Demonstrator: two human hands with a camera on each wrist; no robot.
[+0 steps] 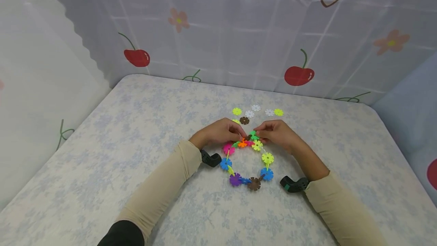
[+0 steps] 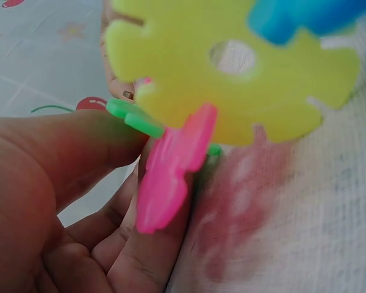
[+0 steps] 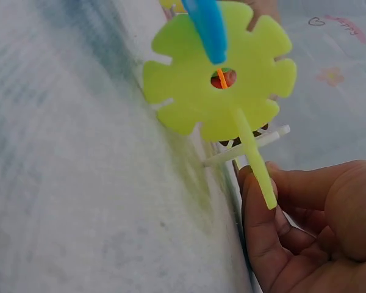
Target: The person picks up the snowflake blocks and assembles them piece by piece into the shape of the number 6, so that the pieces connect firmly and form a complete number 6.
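Slotted plastic snowflake discs are linked into a multicoloured ring on the table, with a purple disc [image 1: 235, 179], a brown disc [image 1: 254, 184] and a blue disc [image 1: 267, 174] on the near side. At its far side, my left hand [image 1: 222, 130] pinches the chain by an orange disc [image 1: 242, 143]. A pink disc [image 2: 174, 171] and a yellow disc [image 2: 189, 91] partly cover those fingertips in the left wrist view. My right hand [image 1: 279, 134] pinches a green disc [image 1: 253, 136], beside a small brown disc between the hands. In the right wrist view, yellow discs [image 3: 189, 104] hide the pinched piece.
Loose discs lie beyond the hands: a brown one [image 1: 244, 120], yellow ones [image 1: 278, 112] and white ones [image 1: 256, 108]. Black wrist devices [image 1: 294, 184] sit at both sleeves. A patterned curtain [image 1: 218, 29] stands behind the table [image 1: 153, 117].
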